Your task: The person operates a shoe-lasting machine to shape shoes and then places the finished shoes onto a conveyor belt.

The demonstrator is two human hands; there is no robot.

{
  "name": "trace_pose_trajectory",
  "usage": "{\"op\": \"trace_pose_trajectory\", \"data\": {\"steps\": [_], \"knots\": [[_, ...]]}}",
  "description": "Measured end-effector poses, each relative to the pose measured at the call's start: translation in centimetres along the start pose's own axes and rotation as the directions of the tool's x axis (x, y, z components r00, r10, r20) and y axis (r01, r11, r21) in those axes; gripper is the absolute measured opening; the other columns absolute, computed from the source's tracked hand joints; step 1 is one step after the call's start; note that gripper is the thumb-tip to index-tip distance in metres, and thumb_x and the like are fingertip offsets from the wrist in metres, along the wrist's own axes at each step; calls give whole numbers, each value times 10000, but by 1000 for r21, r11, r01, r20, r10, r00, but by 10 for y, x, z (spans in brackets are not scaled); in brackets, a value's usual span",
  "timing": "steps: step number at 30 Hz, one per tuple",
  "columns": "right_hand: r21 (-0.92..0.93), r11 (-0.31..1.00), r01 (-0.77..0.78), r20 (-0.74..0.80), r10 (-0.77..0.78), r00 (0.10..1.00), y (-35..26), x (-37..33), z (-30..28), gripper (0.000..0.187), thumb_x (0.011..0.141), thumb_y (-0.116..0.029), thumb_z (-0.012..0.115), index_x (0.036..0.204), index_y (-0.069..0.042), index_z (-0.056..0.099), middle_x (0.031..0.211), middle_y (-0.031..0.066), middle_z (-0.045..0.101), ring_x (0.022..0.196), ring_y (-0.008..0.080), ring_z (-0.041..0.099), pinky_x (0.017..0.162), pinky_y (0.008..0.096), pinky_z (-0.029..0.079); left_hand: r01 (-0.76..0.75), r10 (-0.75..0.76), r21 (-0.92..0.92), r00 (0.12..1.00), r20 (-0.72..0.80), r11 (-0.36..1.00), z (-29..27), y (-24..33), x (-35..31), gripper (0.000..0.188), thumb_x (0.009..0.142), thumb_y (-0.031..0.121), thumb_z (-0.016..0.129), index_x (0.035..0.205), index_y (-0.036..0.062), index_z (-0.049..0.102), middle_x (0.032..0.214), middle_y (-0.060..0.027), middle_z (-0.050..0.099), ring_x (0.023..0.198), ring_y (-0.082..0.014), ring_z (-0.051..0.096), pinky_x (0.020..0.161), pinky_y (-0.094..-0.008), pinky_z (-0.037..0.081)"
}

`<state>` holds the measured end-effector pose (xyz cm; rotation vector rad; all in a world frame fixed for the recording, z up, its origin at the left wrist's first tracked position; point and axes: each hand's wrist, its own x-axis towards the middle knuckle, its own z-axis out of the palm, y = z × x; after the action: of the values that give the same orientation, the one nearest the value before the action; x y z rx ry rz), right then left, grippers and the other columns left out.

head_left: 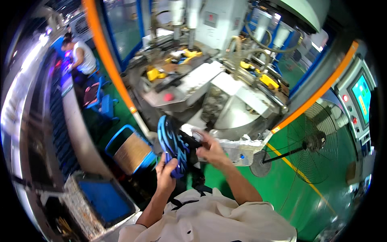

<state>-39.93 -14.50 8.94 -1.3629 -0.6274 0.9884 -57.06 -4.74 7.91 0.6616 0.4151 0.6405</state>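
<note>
A black and blue sports shoe (171,141) is held upright in front of my body, its light-blue sole edge facing left. My left hand (165,173) is closed round its lower end, with the thumb on the dark-blue part. Just right of the shoe is my right hand (212,151), its fingers bent toward the shoe's side and smeared by motion. Whether those fingers grip anything cannot be made out. Behind the shoe lies whitish crumpled material (187,129) at the machine's edge.
Ahead stands a machine with metal platforms (201,78), yellow parts and a red button (168,97), framed by orange posts. On the right are a black fan (312,141) and a control panel (358,99). A blue-framed stool (131,151) and conveyor (80,133) stand left; another person (84,58) sits beyond.
</note>
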Motion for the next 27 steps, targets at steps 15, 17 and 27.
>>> {"op": "trace_pose_trajectory", "data": {"steps": [15,17,27], "knots": [[-59,967,248,-885,-165,436,21,-30,-258,612,658,-59,773,1219,6,538,970,28,607,788,134,578,738,272,486,-59,-395,717,802,448,694,176,-168,181,682,929,277,597,1423,-72,283,1420,-211,412,1304,-249,413,1070,-328,326],[-9,920,393,-908,-172,382,22,-38,-279,644,689,-23,731,1284,1,486,1054,49,581,880,126,564,795,274,468,1,-320,639,866,384,769,192,-197,240,706,917,296,612,1423,-70,283,1433,-210,400,1314,-263,408,1079,-342,328],[-238,919,313,-941,-298,162,-24,-82,-354,707,707,-167,791,1290,79,475,1210,140,555,1083,218,539,987,356,394,132,130,986,981,-145,101,285,-337,474,920,830,337,677,1458,-52,130,1475,-280,252,1326,-390,344,1104,-432,301]]}}
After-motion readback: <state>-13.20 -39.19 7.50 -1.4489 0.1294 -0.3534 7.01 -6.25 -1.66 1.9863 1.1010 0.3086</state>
